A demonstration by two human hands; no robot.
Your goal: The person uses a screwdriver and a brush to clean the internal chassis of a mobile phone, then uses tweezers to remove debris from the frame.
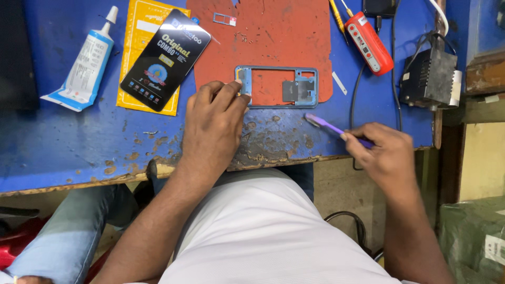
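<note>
Blue phone frame (276,87) lies on the red mat (273,37), long axis three-to-nine o'clock. Left hand (213,123) fingers pinch its nine o'clock end; right hand (384,152), at four o'clock, fingers closed round a purple brush (329,126).

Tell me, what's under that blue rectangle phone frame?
The blue rectangular phone frame lies on a red-orange mat, which shows through its open middle. The left hand covers the frame's left end, so nothing beneath that part can be seen.
</note>
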